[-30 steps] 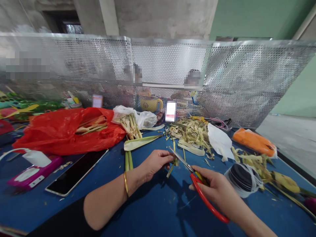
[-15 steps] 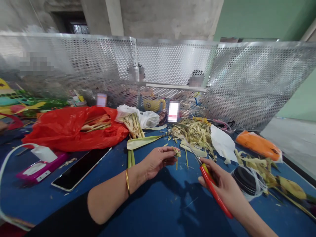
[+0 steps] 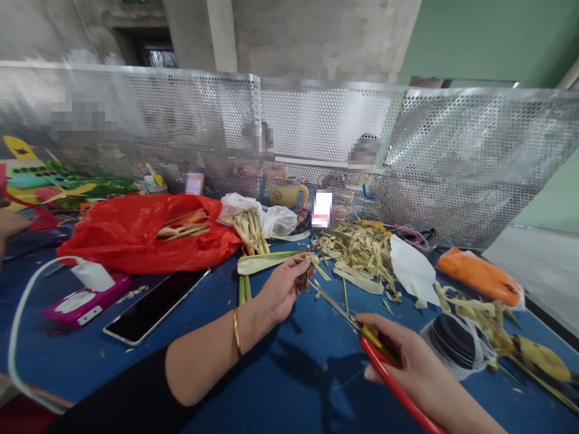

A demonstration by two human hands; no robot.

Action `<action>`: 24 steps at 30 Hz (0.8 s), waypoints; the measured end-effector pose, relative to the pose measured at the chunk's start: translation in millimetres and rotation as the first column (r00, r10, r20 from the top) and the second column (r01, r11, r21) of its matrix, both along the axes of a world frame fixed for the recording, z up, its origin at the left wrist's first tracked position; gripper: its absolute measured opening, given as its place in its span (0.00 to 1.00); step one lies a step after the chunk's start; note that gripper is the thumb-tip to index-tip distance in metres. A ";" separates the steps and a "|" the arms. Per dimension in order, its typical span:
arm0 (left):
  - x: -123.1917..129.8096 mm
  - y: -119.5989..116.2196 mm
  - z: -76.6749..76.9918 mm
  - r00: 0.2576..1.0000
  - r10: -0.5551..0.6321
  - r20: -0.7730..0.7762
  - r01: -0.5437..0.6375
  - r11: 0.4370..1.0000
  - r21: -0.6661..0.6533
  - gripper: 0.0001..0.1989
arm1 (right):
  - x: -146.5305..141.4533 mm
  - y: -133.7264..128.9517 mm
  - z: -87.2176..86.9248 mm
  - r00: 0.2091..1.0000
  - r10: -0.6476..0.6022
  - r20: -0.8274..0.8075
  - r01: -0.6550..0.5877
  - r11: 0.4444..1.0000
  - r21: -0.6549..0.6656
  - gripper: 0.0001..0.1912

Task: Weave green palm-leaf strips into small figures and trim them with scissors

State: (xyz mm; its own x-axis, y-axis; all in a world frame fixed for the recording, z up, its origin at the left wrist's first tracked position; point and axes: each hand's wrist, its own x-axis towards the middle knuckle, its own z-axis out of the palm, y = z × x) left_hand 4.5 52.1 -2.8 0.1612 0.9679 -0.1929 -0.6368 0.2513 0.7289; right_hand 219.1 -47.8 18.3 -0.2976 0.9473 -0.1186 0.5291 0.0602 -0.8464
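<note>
Blue tabletop (image 3: 280, 386), pale, thin plant strips (image 3: 320, 269), red-handled scissors (image 3: 389, 375)

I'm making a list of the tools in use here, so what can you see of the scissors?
The scissors have slim, shiny blades that look like metal, and red and yellow handles that look like plastic. The right hand holds them by the handles over the blue tabletop, tips pointing forward and left, close to the pale plant strips in the left hand. Whether the blades are fully closed is unclear.

One pair of scissors (image 3: 356, 326), one bangle (image 3: 236, 331), one red bag (image 3: 122, 232).
</note>
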 end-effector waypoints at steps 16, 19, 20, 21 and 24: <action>8.1 -10.7 0.3 0.995 -0.012 0.100 0.018 0.998 -0.056 0.03 | 1.4 6.0 -19.5 0.952 -0.171 0.256 0.075 0.935 0.346 0.25; 9.0 -12.2 0.2 0.994 -0.013 0.108 0.021 0.997 -0.074 0.03 | 0.7 6.2 -19.5 0.941 -0.183 0.285 0.063 0.920 0.386 0.25; 9.2 -12.4 -0.1 0.993 -0.012 0.114 0.021 0.997 -0.078 0.03 | 0.4 6.4 -19.8 0.935 -0.190 0.298 0.060 0.916 0.397 0.25; 9.3 -12.6 -0.5 0.993 -0.010 0.119 0.020 0.996 -0.083 0.03 | 0.2 6.7 -20.0 0.929 -0.197 0.312 0.057 0.912 0.406 0.26; 9.6 -12.8 -1.8 0.992 -0.014 0.125 0.025 0.996 -0.091 0.02 | -0.2 7.1 -20.5 0.916 -0.204 0.346 0.040 0.903 0.427 0.27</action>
State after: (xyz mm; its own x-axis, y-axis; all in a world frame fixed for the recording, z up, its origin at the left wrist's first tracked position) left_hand 14.1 39.3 -4.6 0.2081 0.9433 -0.2585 -0.7151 0.3271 0.6178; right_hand 218.9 -40.6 -2.1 -0.1875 0.9611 0.2028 0.8253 0.2661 -0.4981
